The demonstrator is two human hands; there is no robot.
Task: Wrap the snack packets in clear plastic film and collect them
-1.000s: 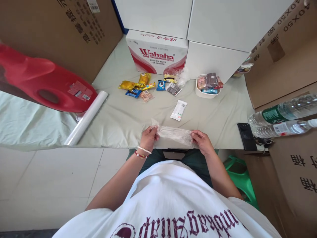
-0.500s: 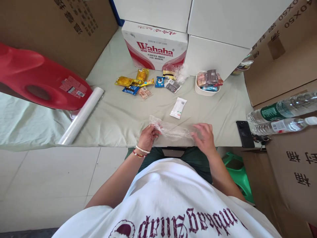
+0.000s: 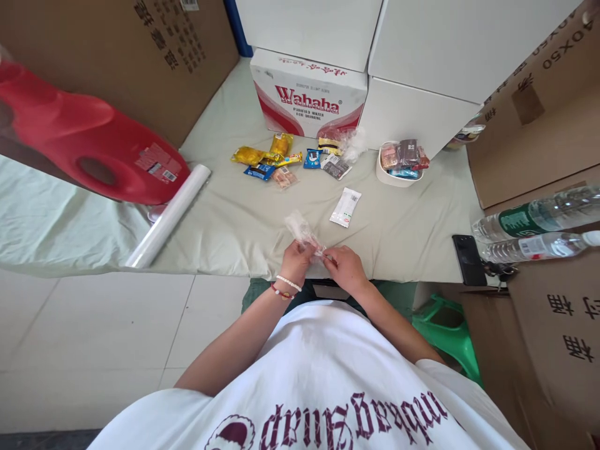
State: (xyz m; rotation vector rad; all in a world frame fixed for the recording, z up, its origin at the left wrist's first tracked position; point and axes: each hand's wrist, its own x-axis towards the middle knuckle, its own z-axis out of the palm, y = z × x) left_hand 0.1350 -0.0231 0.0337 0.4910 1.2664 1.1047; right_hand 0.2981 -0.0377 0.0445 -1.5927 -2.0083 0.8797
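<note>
A crumpled piece of clear plastic film (image 3: 299, 226) is gathered at the table's front edge. My left hand (image 3: 296, 261), with beaded bracelets at the wrist, is closed on it. From the other side my right hand (image 3: 345, 267) pinches the film's near end, close to the left fingertips. Whether anything small is wrapped inside cannot be made out. Just beyond the hands lies a white sachet (image 3: 345, 207), flat on the green cloth (image 3: 225, 219).
Several snack packets (image 3: 269, 160) lie at the back, beside crumpled plastic (image 3: 352, 145). A white tub (image 3: 398, 180) holds more packets. A film roll (image 3: 169, 215) and red jug (image 3: 103, 144) stand left; a phone (image 3: 469, 259) and bottles (image 3: 534, 247) lie right.
My right hand has moved left, from spread fingers at the film's far end to a pinch beside my left hand. The stretched-out film is now bunched together. The view has shifted slightly.
</note>
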